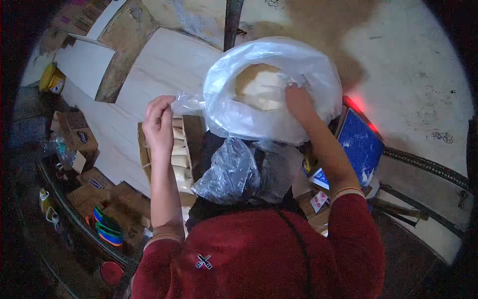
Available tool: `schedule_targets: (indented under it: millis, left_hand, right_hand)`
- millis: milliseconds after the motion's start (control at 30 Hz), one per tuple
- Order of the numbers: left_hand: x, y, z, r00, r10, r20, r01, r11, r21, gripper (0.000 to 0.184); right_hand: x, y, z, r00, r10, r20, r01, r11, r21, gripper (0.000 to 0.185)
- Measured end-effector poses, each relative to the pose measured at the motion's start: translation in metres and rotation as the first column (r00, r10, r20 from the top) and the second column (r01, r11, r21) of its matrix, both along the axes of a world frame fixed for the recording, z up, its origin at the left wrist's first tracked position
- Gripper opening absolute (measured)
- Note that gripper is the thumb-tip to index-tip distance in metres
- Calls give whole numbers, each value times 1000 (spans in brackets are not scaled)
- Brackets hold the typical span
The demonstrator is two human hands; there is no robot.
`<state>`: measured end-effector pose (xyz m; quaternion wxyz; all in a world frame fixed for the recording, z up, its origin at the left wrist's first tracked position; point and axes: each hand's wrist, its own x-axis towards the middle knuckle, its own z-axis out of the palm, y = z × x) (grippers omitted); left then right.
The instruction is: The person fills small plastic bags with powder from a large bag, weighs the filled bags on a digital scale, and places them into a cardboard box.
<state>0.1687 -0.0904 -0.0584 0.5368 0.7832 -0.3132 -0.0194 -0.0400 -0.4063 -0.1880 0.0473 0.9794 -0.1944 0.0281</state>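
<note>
A large translucent plastic bag (224, 112) stands in front of me with its mouth rolled open. Pale, cream-coloured powder (261, 87) shows inside it. My right hand (299, 102) reaches over the bag's right rim, fingers closed; whatever they hold is hard to make out against the plastic. To the left of the big bag, my left hand (160, 119) pinches the end of a small clear plastic bag (190, 103), which stretches towards the rim. Below that hand, a cardboard box (144, 149) holds several filled, cream-coloured packets (180, 160). Crumpled clear plastic bags (231, 172) lie at my lap.
On the right stands a blue panel (361, 144) dusted white, near a red glow. Brown cartons (79, 137), a yellow tub (52, 79) and a bottle (46, 202) are at the left. White boards (164, 70) cover the floor ahead.
</note>
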Motion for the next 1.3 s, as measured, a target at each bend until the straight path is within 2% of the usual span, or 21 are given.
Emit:
schedule_targets:
  millis: [67,100,167,200,300,333,400,567,600,667,733,767,833,900,967,1000,1067,1100,1200,1233,1300]
  left_hand:
    - [-3,-5,0,1000,2,29,-3,1000,26,22]
    - [-9,-11,1,1000,-9,3,9,1000,5,22]
    - [-15,-18,4,999,-29,-42,27,999,-35,21]
    - [-12,-17,7,999,-23,-37,21,999,-34,21]
    - [-7,-5,19,999,-49,12,48,997,59,21]
    - [-3,0,20,999,-49,13,48,997,57,21]
    - [6,16,20,1000,-1,-22,2,999,39,22]
    - [-3,16,24,999,12,-44,-10,999,47,25]
    - [-8,9,28,999,11,-38,-10,999,45,25]
    - [-23,-10,38,991,-130,17,129,991,43,29]
    - [-33,-27,44,953,-276,123,271,961,57,33]
    - [-39,-36,47,954,-270,129,265,963,57,33]
    - [-47,-51,52,918,-396,3,395,915,88,33]
    - [-45,-61,48,899,-437,42,428,894,136,31]
    - [-43,-75,38,852,-515,100,481,842,244,28]
    - [-42,-82,31,851,-515,106,482,844,235,28]
    - [-38,-97,14,834,-539,119,462,800,382,26]
    - [-36,-103,8,826,-550,123,446,772,454,26]
    - [-39,-127,0,844,-526,103,405,753,519,31]
    - [-40,-133,-1,852,-515,90,387,737,555,34]
    - [-46,-143,-2,854,-511,99,395,760,517,34]
  right_hand:
    - [8,13,4,987,-27,-157,34,998,44,34]
    - [24,22,-9,987,-26,-157,33,999,41,34]
    - [57,37,-49,991,-18,-134,56,956,286,35]
    - [61,38,-41,992,-12,-129,49,957,287,35]
    - [55,41,19,983,-145,-112,182,851,493,45]
    - [51,30,21,983,-145,-111,182,852,491,45]
    - [40,10,25,987,-78,-144,118,948,297,52]
    - [60,25,1,984,-69,-164,120,938,326,54]
    - [76,40,-5,983,-106,-153,157,912,380,53]
    - [86,51,-18,982,-131,-137,179,881,438,52]
    - [78,51,-33,978,-209,19,172,849,499,53]
    - [73,48,-37,963,-251,97,164,834,527,54]
    - [63,41,-15,965,-249,86,160,812,562,54]
    - [46,32,18,965,-258,52,170,760,627,54]
    - [28,22,44,968,-246,53,165,779,605,55]
    - [18,19,57,971,-235,49,161,791,590,56]
    - [0,12,83,974,-222,51,155,809,567,57]
    - [-10,10,97,970,-233,68,147,788,598,57]
    - [-29,7,124,961,-256,108,124,745,656,57]
    - [-34,6,129,956,-240,171,69,747,661,56]
    - [-42,8,143,933,-210,292,-38,750,661,54]
